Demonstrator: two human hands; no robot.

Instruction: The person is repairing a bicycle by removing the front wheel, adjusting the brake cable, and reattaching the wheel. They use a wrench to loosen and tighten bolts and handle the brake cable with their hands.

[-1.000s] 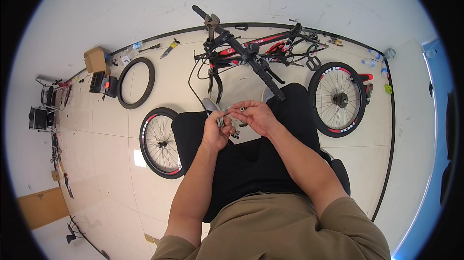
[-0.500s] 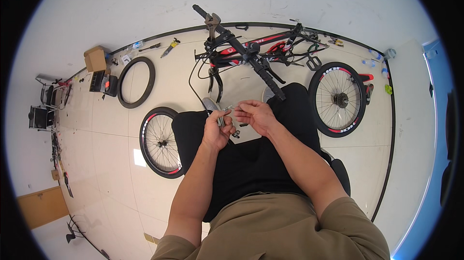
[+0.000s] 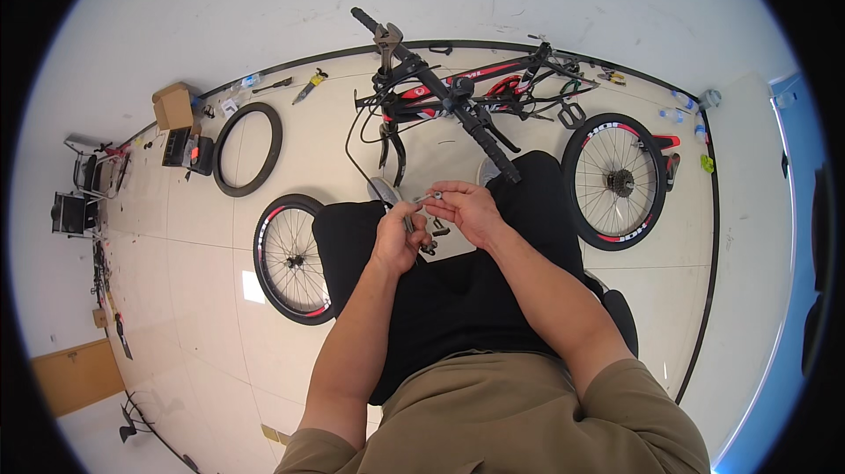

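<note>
My left hand (image 3: pixel 400 235) is closed around a metal part (image 3: pixel 429 248) that looks like a brake caliper, mostly hidden by the fingers. A black cable (image 3: pixel 356 168) runs from the bike's handlebar (image 3: pixel 449 97) down to this hand. Just to the right, my right hand (image 3: pixel 466 212) pinches a small silver fitting (image 3: pixel 437 196) between thumb and fingers, close to the left thumb. Below the right fingers shows a small dark piece (image 3: pixel 441 227); whether it is attached to the held part I cannot tell. Both hands are over the gap between my knees.
Ahead lies a black and red bike frame (image 3: pixel 422 110), with an adjustable wrench (image 3: pixel 387 41) at its handlebar. One wheel (image 3: pixel 264 254) is by my left knee, another wheel (image 3: pixel 576 192) by my right. A loose tyre (image 3: pixel 224 150) and an open cardboard box (image 3: pixel 174 108) are far left.
My right fingers have shifted and turned, so the silver fitting now shows at their tips. The dark piece below them shows more. My left hand has barely moved.
</note>
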